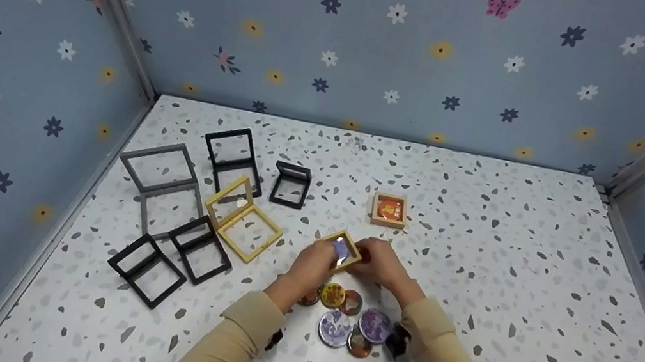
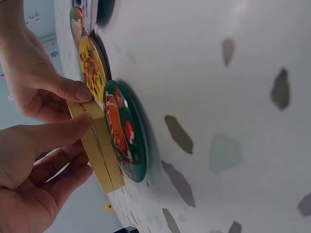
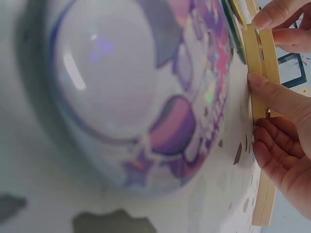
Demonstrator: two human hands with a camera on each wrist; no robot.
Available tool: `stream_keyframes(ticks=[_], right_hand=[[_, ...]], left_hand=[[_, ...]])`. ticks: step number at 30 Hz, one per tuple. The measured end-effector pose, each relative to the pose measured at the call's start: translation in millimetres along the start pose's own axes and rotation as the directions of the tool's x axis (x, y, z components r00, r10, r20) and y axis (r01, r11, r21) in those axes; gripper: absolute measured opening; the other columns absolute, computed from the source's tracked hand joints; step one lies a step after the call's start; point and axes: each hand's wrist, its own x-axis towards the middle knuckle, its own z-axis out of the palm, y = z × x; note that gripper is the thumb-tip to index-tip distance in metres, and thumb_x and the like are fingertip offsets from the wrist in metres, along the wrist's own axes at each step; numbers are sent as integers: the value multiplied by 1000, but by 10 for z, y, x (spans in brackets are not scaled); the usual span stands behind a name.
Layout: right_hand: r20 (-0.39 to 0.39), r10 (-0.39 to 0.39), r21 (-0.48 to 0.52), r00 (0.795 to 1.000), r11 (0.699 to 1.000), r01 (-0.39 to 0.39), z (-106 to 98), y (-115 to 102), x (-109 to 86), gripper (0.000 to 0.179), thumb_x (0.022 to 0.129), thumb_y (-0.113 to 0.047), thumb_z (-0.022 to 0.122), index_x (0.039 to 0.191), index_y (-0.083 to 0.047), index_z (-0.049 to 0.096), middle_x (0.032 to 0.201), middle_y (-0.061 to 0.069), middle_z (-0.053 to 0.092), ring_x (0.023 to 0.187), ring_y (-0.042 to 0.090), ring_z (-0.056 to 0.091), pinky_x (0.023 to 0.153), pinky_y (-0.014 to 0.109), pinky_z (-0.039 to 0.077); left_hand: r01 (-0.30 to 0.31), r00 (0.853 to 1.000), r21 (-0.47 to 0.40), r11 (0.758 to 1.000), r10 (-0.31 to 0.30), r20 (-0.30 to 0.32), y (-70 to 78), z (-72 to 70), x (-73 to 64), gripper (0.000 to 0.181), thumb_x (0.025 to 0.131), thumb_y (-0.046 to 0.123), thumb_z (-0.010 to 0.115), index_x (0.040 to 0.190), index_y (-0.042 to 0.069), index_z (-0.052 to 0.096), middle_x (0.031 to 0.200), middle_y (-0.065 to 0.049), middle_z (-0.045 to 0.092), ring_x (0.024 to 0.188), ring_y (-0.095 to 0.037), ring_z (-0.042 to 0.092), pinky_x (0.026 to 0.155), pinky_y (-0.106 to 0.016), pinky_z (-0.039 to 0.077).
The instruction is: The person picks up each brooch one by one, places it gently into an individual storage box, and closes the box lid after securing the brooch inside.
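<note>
A yellow square display frame (image 1: 349,265) is held between both hands, just beyond a group of round badges. A purple picture shows inside its window. My left hand (image 1: 309,266) pinches the near left side, thumb on the edge in the left wrist view. From the right, my right hand (image 1: 381,265) grips the opposite side with thumb and fingers. A narrow slit runs between the frame's two halves (image 2: 101,145). Closest to it lie a green badge (image 2: 127,131) with a red-orange figure and a yellow badge (image 1: 333,295) with a flower picture.
A lilac badge (image 1: 335,328) and a purple badge (image 1: 375,326) lie between the forearms. Several opened black and grey frames spread to the left, with an opened yellow frame (image 1: 252,233) among them. Beyond the hands sits a light wooden-coloured frame (image 1: 387,220) containing an orange badge.
</note>
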Motion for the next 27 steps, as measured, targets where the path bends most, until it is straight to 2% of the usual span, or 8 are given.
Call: stream_keyframes(ticks=[3, 9, 13, 19, 25, 27], right_hand=[[-5, -15, -4, 1000, 1000, 15, -5, -5, 1, 23, 70, -13, 75, 88, -1, 66, 74, 4, 59, 63, 13, 51, 57, 28, 42], [10, 37, -12, 999, 999, -36, -22, -39, 14, 24, 69, -12, 75, 90, -2, 66, 75, 2, 59, 64, 13, 51, 59, 28, 43], [32, 76, -14, 997, 997, -75, -19, -49, 18, 26, 69, -12, 75, 91, -3, 66, 76, 2, 59, 65, 12, 52, 61, 29, 44], [40, 83, -31, 996, 996, -82, -21, -43, 16, 26, 68, -12, 76, 91, -3, 66, 75, 2, 59, 65, 13, 52, 61, 28, 44], [64, 86, -20, 994, 996, -85, -62, -57, 3, 28, 69, -12, 75, 94, -3, 66, 75, 2, 58, 66, 13, 51, 61, 29, 44], [53, 61, -24, 997, 998, -60, -76, -58, -5, 31, 69, -12, 75, 96, -1, 65, 77, 4, 59, 67, 15, 52, 62, 29, 44]], left_hand=[[7, 1000, 18, 1000, -7, 1, 22, -5, 0, 13, 74, -4, 61, 64, 4, 59, 69, -9, 58, 64, -22, 56, 58, -32, 46], [68, 997, -54, 996, -66, 50, 65, -9, -2, 15, 85, 0, 46, 81, 4, 60, 85, -11, 59, 76, -22, 55, 68, -33, 45], [95, 994, -70, 993, -91, 67, 65, 0, -12, 15, 86, 2, 45, 84, 4, 61, 88, -11, 59, 77, -21, 55, 69, -33, 45], [54, 998, -23, 998, -53, 36, 51, 16, -27, 14, 79, -4, 51, 72, 4, 60, 82, -12, 59, 71, -22, 56, 65, -33, 47], [15, 999, 43, 999, -17, 48, 42, 3, -48, 12, 77, -7, 53, 72, 3, 60, 81, -11, 58, 70, -20, 55, 65, -33, 47], [-2, 999, 56, 998, -1, 53, 33, -8, -54, 12, 77, -6, 54, 71, 2, 60, 80, -11, 57, 69, -20, 55, 64, -33, 47]])
